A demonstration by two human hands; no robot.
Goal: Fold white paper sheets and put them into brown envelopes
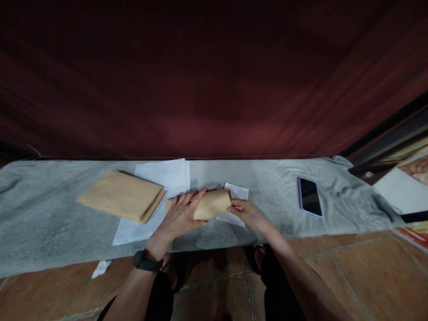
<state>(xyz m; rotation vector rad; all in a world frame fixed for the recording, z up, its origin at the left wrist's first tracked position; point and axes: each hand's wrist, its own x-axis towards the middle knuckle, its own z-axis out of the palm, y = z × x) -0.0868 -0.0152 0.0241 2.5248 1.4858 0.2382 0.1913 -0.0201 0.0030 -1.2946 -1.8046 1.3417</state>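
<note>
A brown paper envelope [214, 204] lies in front of me, its right part bulging upward. My left hand [182, 216], with a black watch on the wrist, grips it from the left, fingers across the top and thumb at the near edge. At the envelope's right end, my right hand [245, 213] pinches the edge between thumb and fingers. A white paper sheet [239, 191] shows beneath and beside that end; whether part of it is inside the envelope I cannot tell. Left of my hands, a stack of brown envelopes [120, 196] rests partly over white sheets [167, 171].
A grey cloth [267, 178] covers the long narrow surface. On its right lies a phone [310, 197] with a pale purple case. Behind rises a dark red panel [200, 111]. A crumpled white tissue [100, 268] is on the tiled floor [334, 267], lower left.
</note>
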